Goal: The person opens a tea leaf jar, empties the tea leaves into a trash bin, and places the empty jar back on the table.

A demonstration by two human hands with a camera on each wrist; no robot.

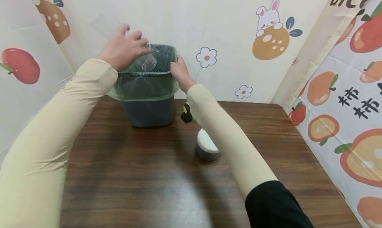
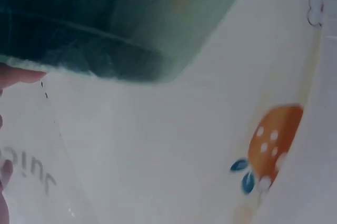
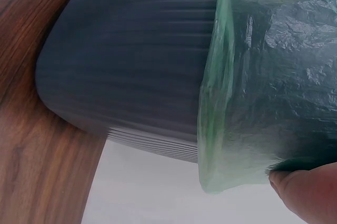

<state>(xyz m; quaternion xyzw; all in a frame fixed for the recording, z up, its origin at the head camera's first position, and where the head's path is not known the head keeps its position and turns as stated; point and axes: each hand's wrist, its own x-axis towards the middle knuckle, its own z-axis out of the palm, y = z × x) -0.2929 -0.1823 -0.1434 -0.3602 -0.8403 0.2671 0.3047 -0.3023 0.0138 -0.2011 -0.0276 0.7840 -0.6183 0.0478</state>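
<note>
A dark trash bin (image 1: 149,113) stands at the back of the table, lined with a translucent green bag (image 1: 143,88) folded over its rim. My right hand (image 1: 181,72) grips the bin's right rim through the bag; its thumb (image 3: 308,192) shows against the bag in the right wrist view. Over the left side of the bin's mouth, my left hand (image 1: 126,48) bends its fingers around a clear plastic cup (image 1: 148,62), which tilts down into the opening. In the left wrist view one finger (image 2: 21,75) lies right at the bag's edge (image 2: 126,74).
A small round container (image 1: 207,145) with a white lid and grey base sits on the brown wooden table (image 1: 143,181), beneath my right forearm. A small black device (image 1: 186,113) with a yellow label is at the right wrist. Fruit-printed curtains (image 1: 229,35) enclose the table's back and sides.
</note>
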